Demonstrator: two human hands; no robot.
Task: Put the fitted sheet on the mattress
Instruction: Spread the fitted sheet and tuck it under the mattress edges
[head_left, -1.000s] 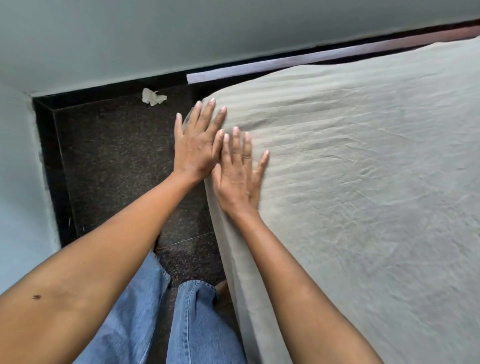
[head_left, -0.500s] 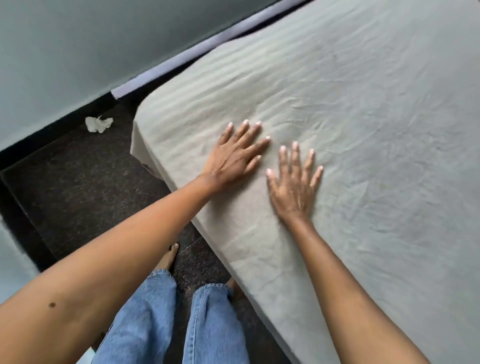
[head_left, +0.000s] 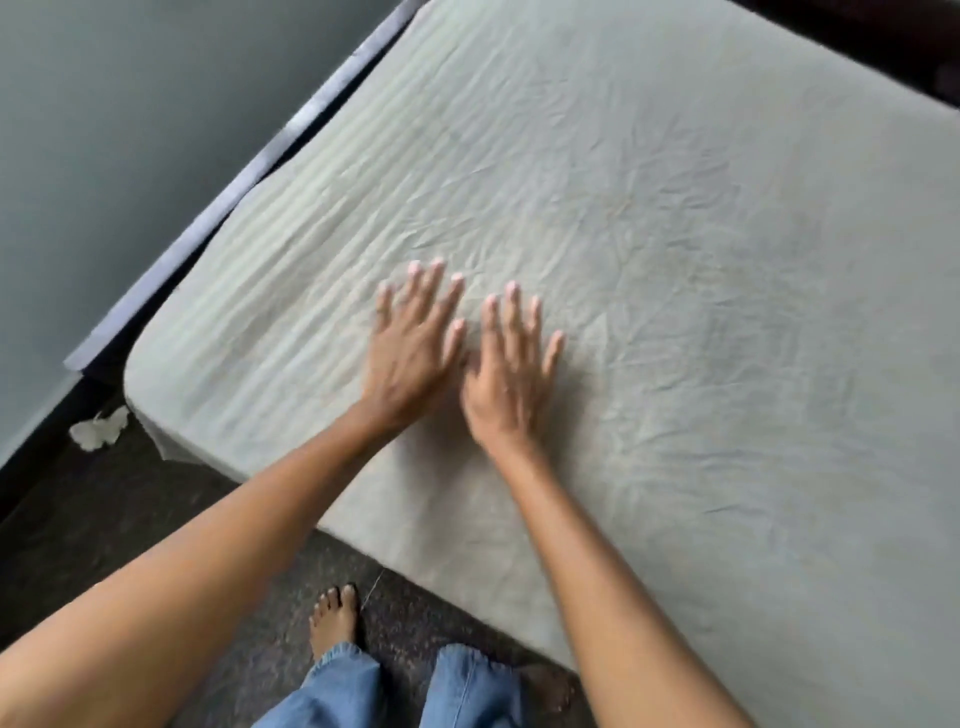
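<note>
A pale grey-green fitted sheet (head_left: 649, 218) covers the whole top of the mattress and wraps over its near-left corner (head_left: 156, 395); the cloth is creased, with faint stripes on the left part. My left hand (head_left: 410, 353) lies flat on the sheet, fingers straight and spread. Right beside it my right hand (head_left: 511, 369) also rests flat, fingers straight. Both hands are blurred and hold nothing. The mattress itself is hidden under the sheet.
A grey wall (head_left: 130, 130) runs along the left, with a bluish strip (head_left: 249, 171) between wall and mattress. A crumpled white scrap (head_left: 98, 428) lies on the dark speckled floor (head_left: 93, 519) by the corner. My bare foot (head_left: 335, 623) and jeans (head_left: 395, 691) stand at the near edge.
Both hands slid from the mattress's corner edge inward over the sheet, and now lie close together. The view swung to take in more of the bed.
</note>
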